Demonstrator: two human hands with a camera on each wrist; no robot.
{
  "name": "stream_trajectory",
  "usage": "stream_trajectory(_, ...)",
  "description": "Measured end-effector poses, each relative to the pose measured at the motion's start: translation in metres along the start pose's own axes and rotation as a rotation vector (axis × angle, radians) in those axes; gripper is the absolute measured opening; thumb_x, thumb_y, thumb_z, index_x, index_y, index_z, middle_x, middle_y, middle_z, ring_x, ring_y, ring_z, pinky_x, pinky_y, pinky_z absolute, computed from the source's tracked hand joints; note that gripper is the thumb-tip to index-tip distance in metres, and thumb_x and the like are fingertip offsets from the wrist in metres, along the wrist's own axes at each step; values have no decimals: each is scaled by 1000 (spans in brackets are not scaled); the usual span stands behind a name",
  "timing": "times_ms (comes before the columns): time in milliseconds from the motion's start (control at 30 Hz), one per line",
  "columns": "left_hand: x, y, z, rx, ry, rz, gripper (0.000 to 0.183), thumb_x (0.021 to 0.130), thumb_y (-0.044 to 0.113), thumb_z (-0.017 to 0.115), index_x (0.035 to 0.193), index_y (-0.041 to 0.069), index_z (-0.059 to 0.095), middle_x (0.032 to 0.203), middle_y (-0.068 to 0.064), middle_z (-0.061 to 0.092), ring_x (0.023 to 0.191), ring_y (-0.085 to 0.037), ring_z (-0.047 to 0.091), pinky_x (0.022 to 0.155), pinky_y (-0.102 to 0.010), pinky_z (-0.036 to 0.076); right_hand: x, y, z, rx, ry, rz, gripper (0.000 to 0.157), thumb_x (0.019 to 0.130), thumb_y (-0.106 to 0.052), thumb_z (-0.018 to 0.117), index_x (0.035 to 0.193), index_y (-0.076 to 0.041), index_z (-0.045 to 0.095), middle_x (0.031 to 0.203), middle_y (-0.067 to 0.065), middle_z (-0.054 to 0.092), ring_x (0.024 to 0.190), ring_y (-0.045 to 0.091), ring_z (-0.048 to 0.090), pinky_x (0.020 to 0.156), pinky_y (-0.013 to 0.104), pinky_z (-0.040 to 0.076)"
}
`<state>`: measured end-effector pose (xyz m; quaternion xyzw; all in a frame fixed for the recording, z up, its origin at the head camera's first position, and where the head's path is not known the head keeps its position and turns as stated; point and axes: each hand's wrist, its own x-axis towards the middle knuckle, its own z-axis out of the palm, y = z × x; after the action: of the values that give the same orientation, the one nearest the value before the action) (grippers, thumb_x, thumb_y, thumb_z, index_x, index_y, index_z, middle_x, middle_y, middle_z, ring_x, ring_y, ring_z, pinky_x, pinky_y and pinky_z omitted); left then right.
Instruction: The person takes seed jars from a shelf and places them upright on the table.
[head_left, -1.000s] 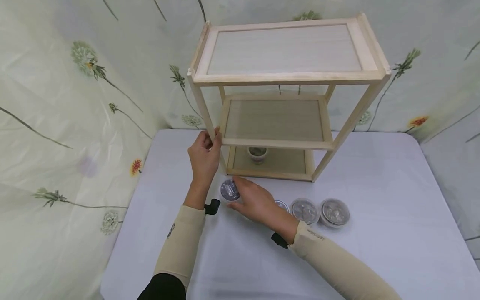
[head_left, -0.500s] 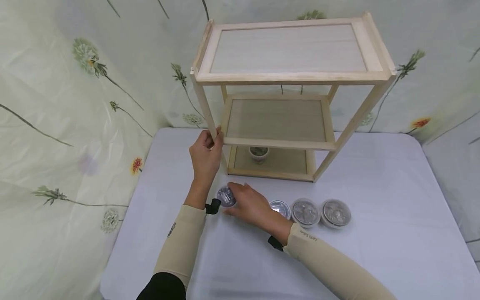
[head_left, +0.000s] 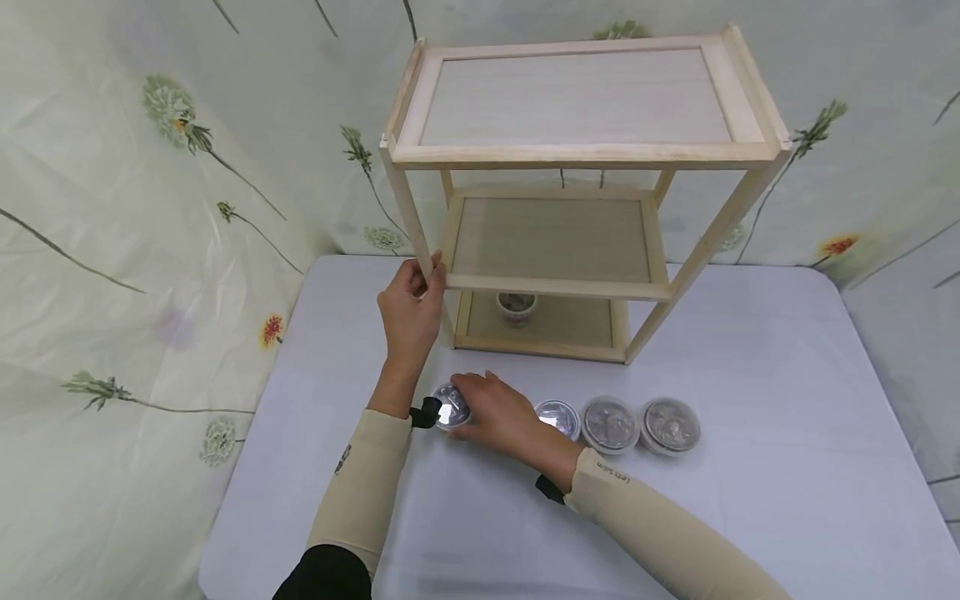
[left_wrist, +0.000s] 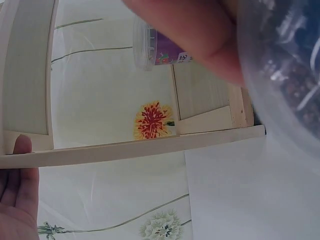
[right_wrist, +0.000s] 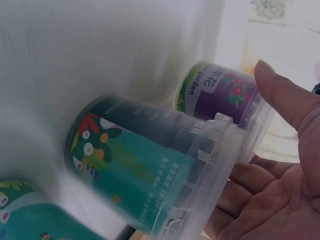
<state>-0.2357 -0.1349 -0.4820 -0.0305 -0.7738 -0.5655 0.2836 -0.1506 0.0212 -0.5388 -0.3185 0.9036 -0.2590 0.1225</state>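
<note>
My left hand (head_left: 412,312) pinches the left front post of a three-tier wooden shelf rack (head_left: 577,157) between thumb and fingers, at the middle tier's height. In front of the rack, my right hand (head_left: 501,414) grips a clear-lidded plastic cup (head_left: 452,407) from its right side. The right wrist view shows that cup's purple label (right_wrist: 220,92) between thumb and fingers. Close to the left wrist camera, the same cup (left_wrist: 285,75) looms large, with dark contents behind clear plastic. Another cup (head_left: 517,307) stands on the bottom tier; its label is purple in the left wrist view.
To the right of my right hand, a row of 3 lidded cups stands on the white-covered table (head_left: 757,467): a left cup (head_left: 558,418), a middle cup (head_left: 611,425) and a right cup (head_left: 671,426). A flower-patterned sheet (head_left: 172,333) hangs behind and at the sides.
My right hand has drawn the cup toward me and slightly left, away from the rack, uncovering more of the row's left cup. My left hand keeps its place on the post.
</note>
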Motion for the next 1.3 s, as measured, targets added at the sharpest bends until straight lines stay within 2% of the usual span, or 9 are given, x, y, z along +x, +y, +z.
stream_trajectory(267, -1, 0, 0, 4, -10, 5, 19, 103, 19, 68, 113, 4, 74, 111, -4, 79, 95, -14, 77, 79, -32, 62, -1, 5, 3, -55, -20, -25, 78, 81, -33, 92, 143, 1, 57, 139, 14, 64, 134, 28, 56, 123, 49, 26)
stream_trajectory(433, 0, 1, 0, 3, -5, -5, 19, 103, 18, 68, 114, 4, 74, 111, -5, 79, 95, -13, 77, 79, -33, 62, -1, 7, 3, -41, -13, -34, 77, 80, -30, 94, 141, 1, 58, 138, 15, 65, 133, 29, 57, 123, 50, 26)
stream_trajectory(633, 0, 0, 1, 17, -3, -2, 18, 103, 18, 68, 113, 3, 74, 113, -3, 78, 95, -11, 76, 79, -32, 62, -2, 6, 2, -43, -30, -8, 78, 79, -29, 94, 141, 1, 58, 139, 15, 65, 135, 29, 56, 124, 48, 25)
stream_trajectory(900, -1, 2, 0, 5, 2, 2, 19, 103, 18, 68, 113, 3, 74, 111, -5, 79, 94, -16, 77, 80, -34, 62, -3, 4, -2, -68, -58, 17, 78, 79, -28, 93, 142, 2, 58, 139, 17, 65, 136, 32, 55, 124, 48, 26)
stream_trajectory(1300, -1, 2, 0, 25, 1, 2, 19, 103, 19, 68, 114, 5, 74, 111, -3, 79, 94, -13, 77, 77, -35, 62, -3, 4, -1, -93, -52, 1, 75, 80, -25, 93, 141, 2, 58, 137, 17, 65, 137, 31, 55, 124, 49, 26)
